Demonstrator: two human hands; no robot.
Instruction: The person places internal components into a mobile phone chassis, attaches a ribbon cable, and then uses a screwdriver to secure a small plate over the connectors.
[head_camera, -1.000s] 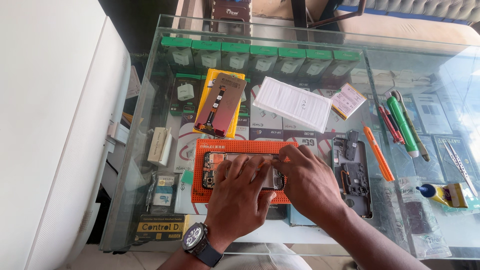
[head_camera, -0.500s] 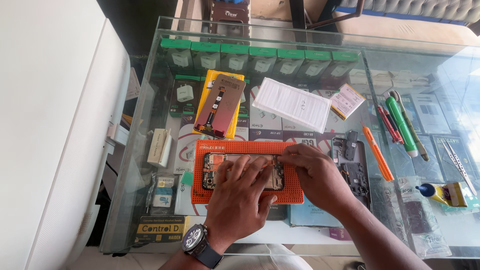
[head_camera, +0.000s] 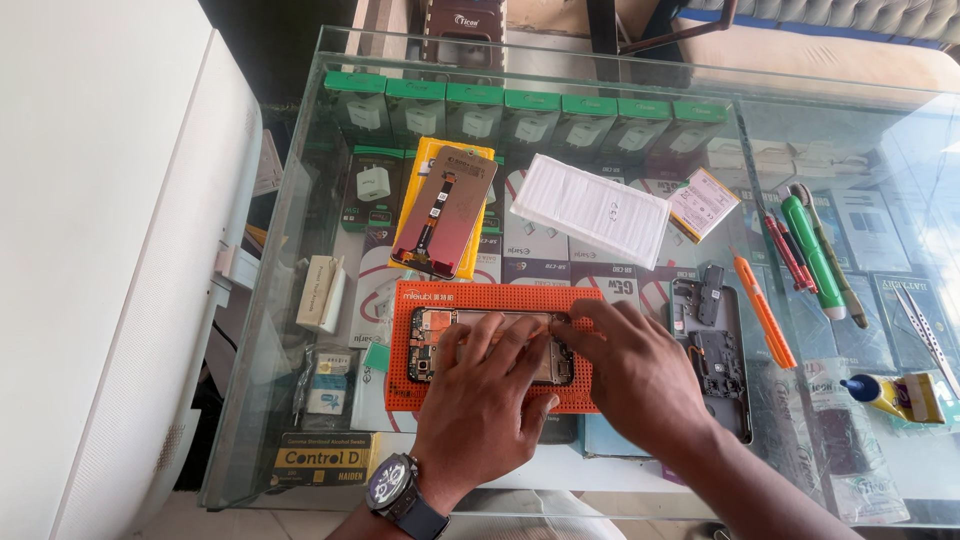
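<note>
While the opened phone (head_camera: 490, 345) lay on the orange mat (head_camera: 495, 300) on the glass bench (head_camera: 600, 130), the left hand (head_camera: 480, 390) pressed flat on it and the right hand (head_camera: 630, 370) fingered its upper edge; the back cover (head_camera: 715, 355) and detached screen (head_camera: 445, 210) remained off.

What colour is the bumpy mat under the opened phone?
Orange, seen in the head view: the dotted rubber mat under both hands.

Opened phone (head_camera: 440, 345) lies flat on the orange mat (head_camera: 500, 298).
</note>
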